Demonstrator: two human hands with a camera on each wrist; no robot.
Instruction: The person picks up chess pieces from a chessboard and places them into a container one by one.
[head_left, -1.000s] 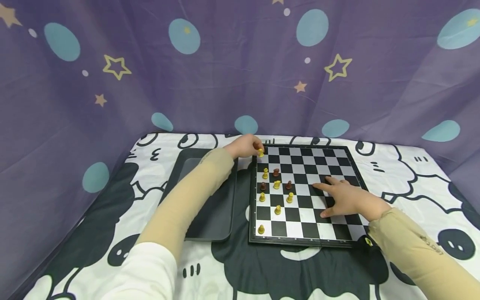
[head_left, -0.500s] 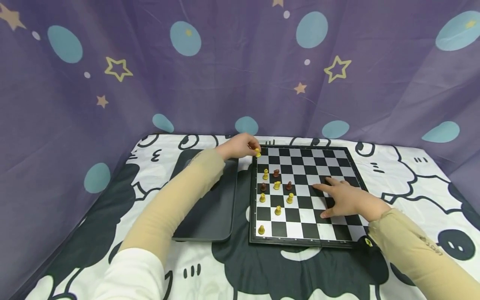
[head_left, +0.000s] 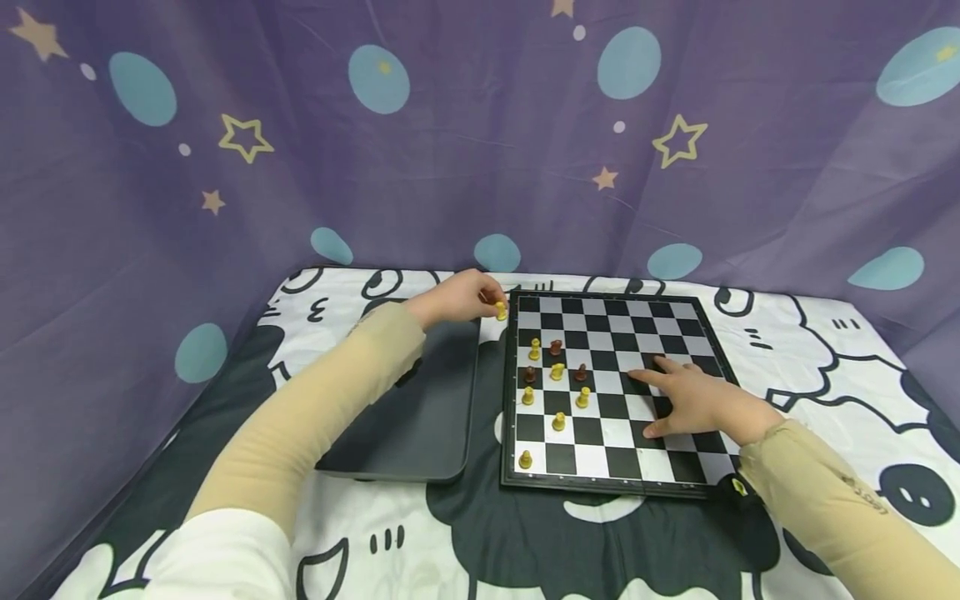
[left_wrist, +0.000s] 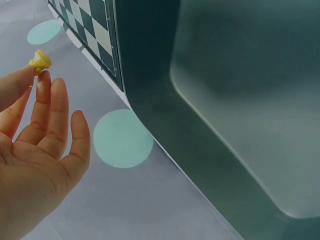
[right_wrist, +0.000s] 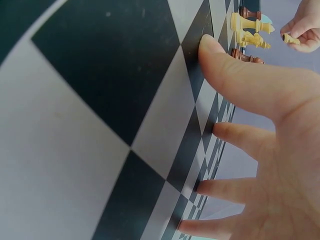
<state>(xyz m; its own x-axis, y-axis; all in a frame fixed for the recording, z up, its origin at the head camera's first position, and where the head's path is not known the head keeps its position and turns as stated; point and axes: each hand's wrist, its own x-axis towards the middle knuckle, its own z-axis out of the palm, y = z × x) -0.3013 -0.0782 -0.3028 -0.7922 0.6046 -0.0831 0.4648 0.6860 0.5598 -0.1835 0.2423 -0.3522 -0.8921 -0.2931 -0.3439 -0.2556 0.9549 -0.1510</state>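
My left hand (head_left: pixel 463 296) pinches a small yellow chess piece (left_wrist: pixel 41 61) between thumb and fingertips, over the gap between the tray and the chessboard's far left corner. The other fingers of that hand are spread loosely in the left wrist view. With fingers spread, my right hand (head_left: pixel 693 398) rests its fingertips on the right half of the chessboard (head_left: pixel 622 483). Several yellow pieces, among them a knight (head_left: pixel 557 372), stand on the board's left columns. Mixed in with them are dark red pieces, one at the front left of that group (head_left: pixel 530 375).
A dark grey tray (head_left: pixel 442 433) lies left of the board, partly under my left forearm. The table cloth (head_left: pixel 382 508) has a black and white cartoon print. Behind the table hangs a purple curtain (head_left: pixel 450 167) with stars and blue spots.
My left hand has lifted the yellow piece from the board's far left corner and carried it left past the board's edge. The right hand keeps its place on the board.
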